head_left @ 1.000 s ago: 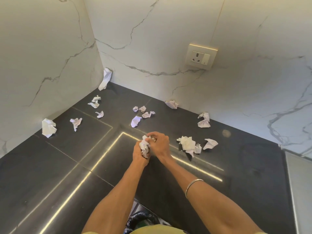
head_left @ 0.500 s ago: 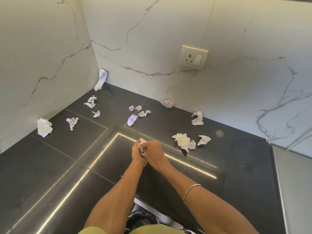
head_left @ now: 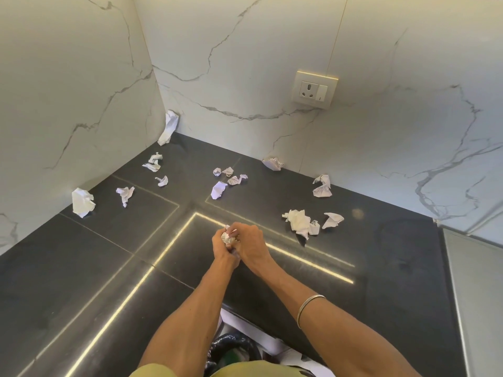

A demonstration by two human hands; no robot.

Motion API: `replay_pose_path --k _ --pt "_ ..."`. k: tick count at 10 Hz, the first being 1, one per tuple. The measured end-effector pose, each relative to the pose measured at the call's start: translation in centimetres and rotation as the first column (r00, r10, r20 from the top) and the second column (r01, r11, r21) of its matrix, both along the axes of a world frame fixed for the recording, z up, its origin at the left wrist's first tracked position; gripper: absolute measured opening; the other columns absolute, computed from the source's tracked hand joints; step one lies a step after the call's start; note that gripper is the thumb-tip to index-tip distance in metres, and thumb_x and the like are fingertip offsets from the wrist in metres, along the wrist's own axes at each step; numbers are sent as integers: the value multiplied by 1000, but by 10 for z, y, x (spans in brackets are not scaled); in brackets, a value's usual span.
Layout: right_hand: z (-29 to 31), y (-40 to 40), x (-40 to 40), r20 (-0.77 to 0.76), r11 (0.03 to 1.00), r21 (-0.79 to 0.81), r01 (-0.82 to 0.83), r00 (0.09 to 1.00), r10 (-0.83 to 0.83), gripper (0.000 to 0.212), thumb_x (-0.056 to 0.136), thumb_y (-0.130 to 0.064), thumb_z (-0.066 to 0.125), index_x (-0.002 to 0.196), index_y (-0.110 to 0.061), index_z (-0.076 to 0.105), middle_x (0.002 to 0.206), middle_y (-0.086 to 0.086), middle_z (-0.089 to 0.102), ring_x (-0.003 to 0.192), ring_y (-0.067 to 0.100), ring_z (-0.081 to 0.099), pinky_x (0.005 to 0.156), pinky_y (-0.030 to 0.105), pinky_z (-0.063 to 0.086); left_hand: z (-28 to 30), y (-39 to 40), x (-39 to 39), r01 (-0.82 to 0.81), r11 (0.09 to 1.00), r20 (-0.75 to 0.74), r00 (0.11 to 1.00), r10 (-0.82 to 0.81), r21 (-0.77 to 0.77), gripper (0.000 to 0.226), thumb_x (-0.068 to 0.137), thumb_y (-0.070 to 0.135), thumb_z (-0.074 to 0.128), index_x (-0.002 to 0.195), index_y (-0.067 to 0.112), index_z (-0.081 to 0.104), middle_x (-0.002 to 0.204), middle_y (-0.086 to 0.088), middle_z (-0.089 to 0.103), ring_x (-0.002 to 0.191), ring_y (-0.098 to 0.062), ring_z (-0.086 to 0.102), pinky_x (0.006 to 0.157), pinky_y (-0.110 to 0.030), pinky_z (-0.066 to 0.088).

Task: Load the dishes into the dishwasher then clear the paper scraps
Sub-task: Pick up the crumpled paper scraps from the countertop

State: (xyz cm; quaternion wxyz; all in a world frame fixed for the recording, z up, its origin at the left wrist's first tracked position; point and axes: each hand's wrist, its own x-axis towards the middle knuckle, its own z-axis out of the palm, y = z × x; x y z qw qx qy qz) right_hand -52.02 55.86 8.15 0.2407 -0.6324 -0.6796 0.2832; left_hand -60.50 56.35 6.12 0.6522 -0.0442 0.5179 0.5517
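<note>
Left hand (head_left: 221,250) and right hand (head_left: 253,246) clamped together on a paper wad (head_left: 227,236).
Nearest, a black bag (head_left: 234,346) showed below the front edge of the dark countertop (head_left: 81,268). Just above the countertop, both hands curled their fingers round the wad, which sat between them. It looked light, soft and springy, likely to unfurl if let go, so a whole-fist hold round its middle would suit it. Farther off lay loose scraps (head_left: 299,223), then a wall socket (head_left: 314,89).

Kitchen: dark countertop (head_left: 381,268), marble backsplash (head_left: 272,63), socket (head_left: 314,89)
</note>
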Motion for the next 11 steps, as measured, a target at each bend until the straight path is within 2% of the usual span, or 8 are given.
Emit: replay_pose_path --k 1,2,3,4,6,8,10,11 --pt "-23 -7 -23 601 962 133 -239 791 114 96 95 -58 -7 120 33 10 91 55 22 91 74 10 57 -1 23 0 -7 -5 -5 999 35 999 6 -33 24 79 27 60 60 13 63 62 0 60 60 -16 59 64 -25 48" --pt "-37 -38 -33 560 930 -49 -364 761 327 33 104 -27 41 105 -9 68 96 9 61 85 10 58 93 8 39 4 -17 -7 18 999 87 996 -20 29 42 88 30 51 53 11 62 56 -4 59 54 -19 62 61 -28 52" --pt "-17 -49 -15 -108 956 288 55 994 -25 15 93 -17 61 91 -21 76 109 -5 55 97 1 50 86 11 46 8 -30 -6 11 995 105 994 -21 98 35 95 27 41 75 6 61 66 -10 60 63 -22 63 68 -30 53" --pt "-9 -68 -14 -49 902 412 124 992 -114 15 86 -32 66 99 -30 73 127 -7 53 119 6 46 95 15 45 7 -42 -4 41 993 111 992 -53 113 33 96 27 41 81 5 60 71 -12 61 67 -23 64 65 -30 56" --pt "6 -91 -20 -342 991 31 134 933 -115 44 98 -16 50 141 -11 47 135 9 55 121 20 54 98 20 41 1 -72 4 153 982 -72 987 -146 111 36 98 19 36 69 9 55 56 -5 55 47 -16 60 47 -19 50" --pt "0 -118 -24 -466 978 -57 203 861 -206 38 99 -29 37 116 -11 66 112 8 67 95 14 65 84 25 56 3 -103 13 119 982 -209 974 -88 143 34 85 34 49 104 9 63 93 -2 60 79 -16 61 70 -21 47" --pt "0 -133 -16 -543 980 -180 85 822 -171 35 104 -22 34 113 -13 66 99 1 70 84 10 66 68 11 51 16 -136 15 -105 991 -163 980 118 84 24 86 34 58 82 12 66 75 -6 63 65 -19 63 65 -32 53" --pt "-2 -149 -14 -565 977 -209 39 811 -153 35 103 -25 35 113 -18 68 101 1 72 91 14 68 83 32 57 15 -155 22 -176 983 -163 970 183 55 25 85 37 59 83 13 66 80 -6 63 69 -19 64 68 -31 54"
